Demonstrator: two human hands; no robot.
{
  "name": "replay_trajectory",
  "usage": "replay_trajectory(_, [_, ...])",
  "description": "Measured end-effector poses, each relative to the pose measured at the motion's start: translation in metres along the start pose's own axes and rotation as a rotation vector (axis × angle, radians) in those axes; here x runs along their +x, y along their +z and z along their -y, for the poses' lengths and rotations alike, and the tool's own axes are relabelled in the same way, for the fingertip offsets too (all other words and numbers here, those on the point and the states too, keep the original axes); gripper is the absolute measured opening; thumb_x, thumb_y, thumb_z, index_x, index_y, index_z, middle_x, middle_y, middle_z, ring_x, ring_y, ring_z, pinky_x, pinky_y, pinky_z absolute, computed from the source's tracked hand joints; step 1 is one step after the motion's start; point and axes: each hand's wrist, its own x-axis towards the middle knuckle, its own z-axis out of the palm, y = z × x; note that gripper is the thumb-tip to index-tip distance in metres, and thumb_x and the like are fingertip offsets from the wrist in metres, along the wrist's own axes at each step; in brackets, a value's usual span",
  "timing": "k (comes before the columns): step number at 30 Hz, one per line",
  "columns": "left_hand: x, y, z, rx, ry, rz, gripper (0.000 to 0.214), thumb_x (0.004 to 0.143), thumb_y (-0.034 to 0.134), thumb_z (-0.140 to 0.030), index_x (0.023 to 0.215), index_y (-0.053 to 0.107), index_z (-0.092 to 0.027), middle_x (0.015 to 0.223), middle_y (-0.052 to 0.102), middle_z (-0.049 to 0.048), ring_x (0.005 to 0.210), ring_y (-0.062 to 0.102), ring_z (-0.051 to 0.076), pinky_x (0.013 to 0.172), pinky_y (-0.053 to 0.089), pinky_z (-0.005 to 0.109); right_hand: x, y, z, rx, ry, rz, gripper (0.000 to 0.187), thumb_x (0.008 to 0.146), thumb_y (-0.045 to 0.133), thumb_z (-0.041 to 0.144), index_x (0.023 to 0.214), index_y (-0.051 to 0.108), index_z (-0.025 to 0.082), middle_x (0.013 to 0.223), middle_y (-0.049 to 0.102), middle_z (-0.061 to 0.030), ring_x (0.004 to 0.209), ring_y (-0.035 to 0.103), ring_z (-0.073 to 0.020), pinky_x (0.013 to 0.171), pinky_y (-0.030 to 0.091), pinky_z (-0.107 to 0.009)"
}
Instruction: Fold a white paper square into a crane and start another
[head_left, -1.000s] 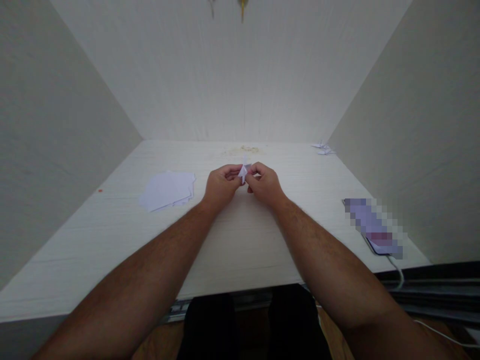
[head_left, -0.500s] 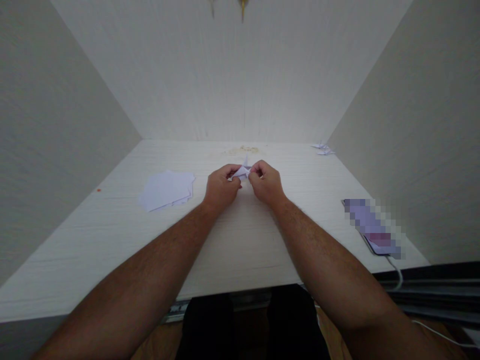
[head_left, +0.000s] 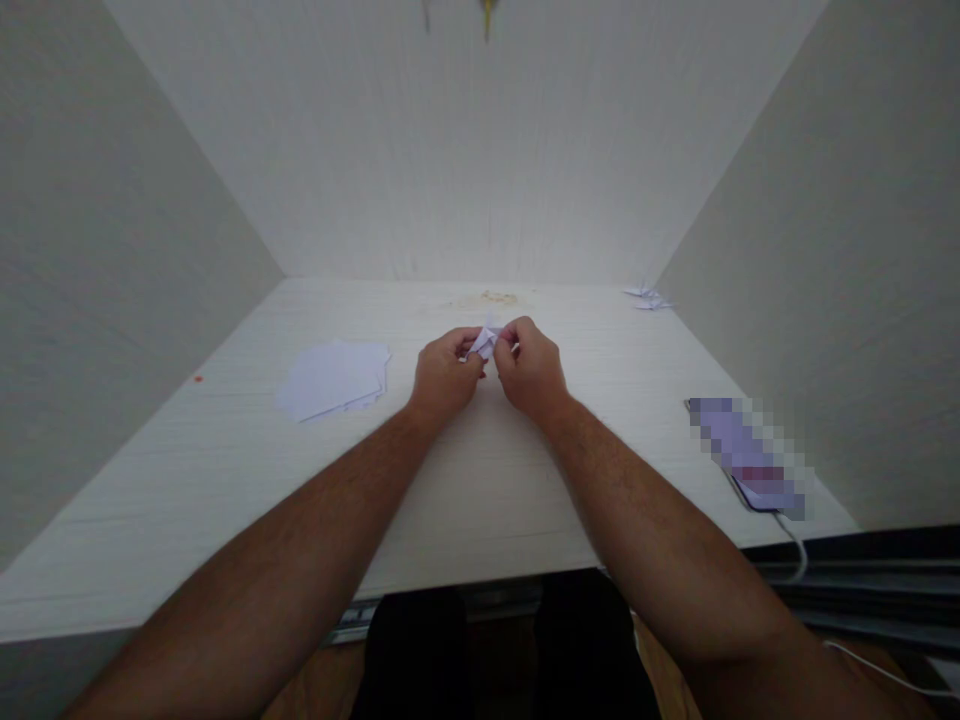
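Note:
Between my two hands is a small piece of folded white paper point(head_left: 484, 343), with creased, pointed flaps. My left hand point(head_left: 448, 369) pinches its left side between thumb and fingers. At its right edge my right hand point(head_left: 532, 366) grips a flap, fingertips bent inward. Part of the paper is hidden behind the fingers. Both hands are over the middle of the white table point(head_left: 495, 480). Left of them lies a loose stack of white paper sheets point(head_left: 336, 380).
Several small folded white paper pieces point(head_left: 647, 298) lie in the far right corner. A phone point(head_left: 742, 455), blurred out, rests near the right edge with a white cable point(head_left: 801, 556). Brownish marks point(head_left: 499, 298) show by the back wall. Walls enclose three sides.
The folded paper has tilted between my fingers, and its upright point at the back shows less clearly. My hands have shifted only slightly, keeping their hold.

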Motion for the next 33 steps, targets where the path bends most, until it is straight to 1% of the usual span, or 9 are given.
replay_trajectory(3, [0.0,-0.001,-0.002,0.005,-0.002,0.001,0.04,0.076,0.056,-0.014,0.111,0.076,-0.017,0.094,0.078,0.0051,0.065,0.068,0.013,0.059,0.057,0.024,0.001,-0.001,-0.002,-0.018,-0.066,0.006,0.007,0.091,0.046,0.022,0.086,0.05,0.023,0.08,0.061,-0.0024,0.073,0.053,-0.0161,0.07,0.041,-0.03])
replay_trajectory(6, [0.001,-0.002,-0.005,0.044,-0.021,0.009,0.04,0.075,0.057,-0.014,0.11,0.077,-0.019,0.088,0.078,0.0038,0.059,0.067,0.013,0.058,0.056,0.024,0.002,-0.003,-0.002,-0.1,-0.15,0.017,0.015,0.095,0.041,0.019,0.088,0.054,0.023,0.088,0.063,-0.0055,0.085,0.056,-0.0184,0.079,0.044,-0.032])
replay_trajectory(11, [0.003,-0.003,-0.006,0.019,-0.036,-0.034,0.035,0.072,0.061,-0.014,0.101,0.078,-0.019,0.079,0.077,0.0027,0.056,0.065,0.013,0.055,0.054,0.023,0.004,-0.002,-0.002,-0.184,-0.193,0.073,0.022,0.093,0.039,0.013,0.092,0.059,0.022,0.094,0.064,-0.0081,0.094,0.057,-0.0188,0.085,0.046,-0.031])
replay_trajectory(13, [0.003,-0.003,-0.007,-0.029,-0.049,-0.03,0.035,0.071,0.06,-0.013,0.1,0.078,-0.019,0.079,0.077,0.0033,0.057,0.065,0.014,0.054,0.054,0.023,0.003,-0.001,-0.002,-0.18,-0.175,0.068,0.015,0.091,0.045,0.015,0.09,0.058,0.022,0.096,0.064,-0.008,0.095,0.057,-0.0185,0.086,0.047,-0.031])
replay_trajectory(16, [0.003,-0.002,-0.011,-0.093,-0.084,-0.019,0.036,0.068,0.06,-0.012,0.098,0.078,-0.018,0.081,0.077,0.0038,0.058,0.064,0.014,0.053,0.054,0.024,0.003,-0.002,-0.002,-0.153,-0.1,0.047,0.003,0.087,0.054,0.021,0.09,0.054,0.022,0.094,0.064,-0.0055,0.086,0.057,-0.0172,0.078,0.046,-0.03])
replay_trajectory(20, [0.002,0.0,-0.011,-0.145,-0.096,0.015,0.037,0.067,0.061,-0.011,0.099,0.078,-0.017,0.083,0.078,0.0047,0.06,0.064,0.014,0.053,0.053,0.023,0.004,-0.003,-0.004,-0.13,-0.022,0.018,0.009,0.087,0.058,0.028,0.092,0.054,0.022,0.088,0.064,-0.0021,0.075,0.055,-0.0151,0.073,0.044,-0.029])
replay_trajectory(26, [0.001,0.0,-0.008,-0.115,-0.046,0.069,0.039,0.069,0.058,-0.013,0.104,0.077,-0.017,0.084,0.077,0.005,0.062,0.065,0.014,0.053,0.052,0.023,0.006,-0.003,-0.011,-0.168,-0.061,0.037,0.016,0.093,0.054,0.032,0.083,0.062,0.021,0.086,0.067,-0.0048,0.082,0.057,-0.0176,0.078,0.043,-0.031])
replay_trajectory(28, [0.001,0.0,-0.007,-0.097,-0.035,0.078,0.04,0.07,0.057,-0.013,0.105,0.076,-0.017,0.084,0.077,0.0042,0.064,0.066,0.015,0.058,0.055,0.024,0.007,-0.004,-0.012,-0.148,-0.041,0.043,0.018,0.094,0.053,0.033,0.085,0.064,0.022,0.087,0.068,-0.0049,0.082,0.058,-0.0176,0.078,0.043,-0.031])
replay_trajectory(33, [0.001,0.001,-0.004,-0.061,0.017,0.089,0.037,0.071,0.061,-0.015,0.105,0.076,-0.02,0.089,0.078,0.0041,0.084,0.072,0.019,0.082,0.059,0.031,0.006,-0.005,-0.012,-0.124,-0.024,0.039,0.018,0.093,0.052,0.031,0.087,0.066,0.023,0.085,0.069,-0.0035,0.079,0.059,-0.0172,0.077,0.044,-0.031])
